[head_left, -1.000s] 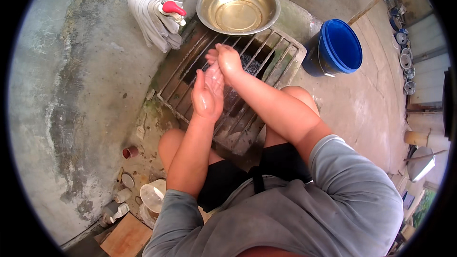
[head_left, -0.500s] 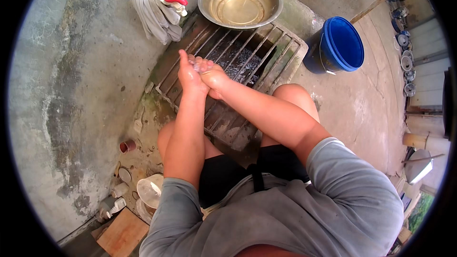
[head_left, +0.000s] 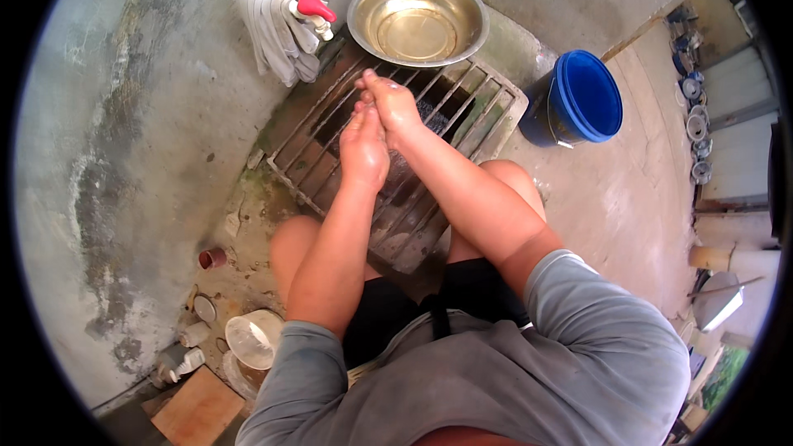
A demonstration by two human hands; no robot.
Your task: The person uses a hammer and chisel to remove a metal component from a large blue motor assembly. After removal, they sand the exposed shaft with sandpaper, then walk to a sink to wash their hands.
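Observation:
My left hand (head_left: pixel 363 151) and my right hand (head_left: pixel 395 106) are pressed together, palm to palm, with their fingers stretched forward. Both look wet, and a small fleck of white foam clings to the right one near the thumb. Neither holds any object that I can see; the touching palms are hidden. Beneath them lies a metal grate (head_left: pixel 487 120) over a dark drain opening with foamy water (head_left: pixel 432 116). Just beyond my fingertips, a round metal basin (head_left: pixel 417 31) rests at the far edge of the grate, with a shallow layer of liquid in it.
A tap with a red handle (head_left: pixel 316 8) and a draped grey cloth (head_left: pixel 273 29) are at the left wall. Right of the grate stands a blue bucket (head_left: pixel 541 116). Lower left are a white tub (head_left: pixel 254 339), a small brown cup (head_left: pixel 212 258) and a wooden board (head_left: pixel 198 407).
My hands have slid over each other: the right has moved forward past the left, which has drawn back. The clasped fingers have straightened. The view has shifted slightly.

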